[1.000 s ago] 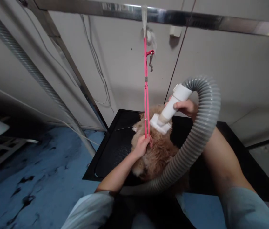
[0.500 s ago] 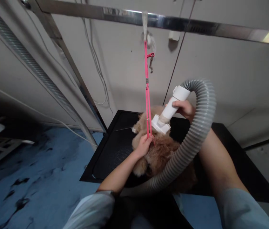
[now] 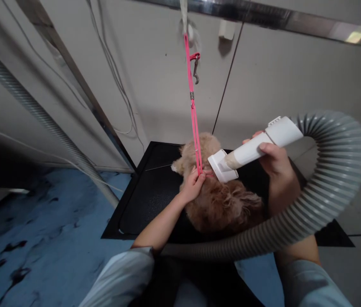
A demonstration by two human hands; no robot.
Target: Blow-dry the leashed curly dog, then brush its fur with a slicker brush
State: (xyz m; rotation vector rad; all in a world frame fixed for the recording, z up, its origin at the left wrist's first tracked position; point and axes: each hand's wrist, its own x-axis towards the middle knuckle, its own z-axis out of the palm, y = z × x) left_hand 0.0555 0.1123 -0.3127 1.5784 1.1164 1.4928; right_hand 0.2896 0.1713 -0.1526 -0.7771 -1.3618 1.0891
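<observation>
Head view: the right hand [image 3: 276, 164] grips the nozzle [image 3: 249, 149], its long axis slanting down-left to the dog [image 3: 214, 209] on the table [image 3: 142, 200]. The left hand [image 3: 193, 187] is nearer, touching fur at the strap [image 3: 194, 123]; its grip I cannot tell.

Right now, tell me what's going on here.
A person's right hand grips a white nozzle on a gray ribbed hose, its wide end close to a brown furry animal on a black table. The left hand rests against the animal at the lower end of a pink lead hung below a metal bar. Whether the nozzle touches the animal is hard to tell.
</observation>
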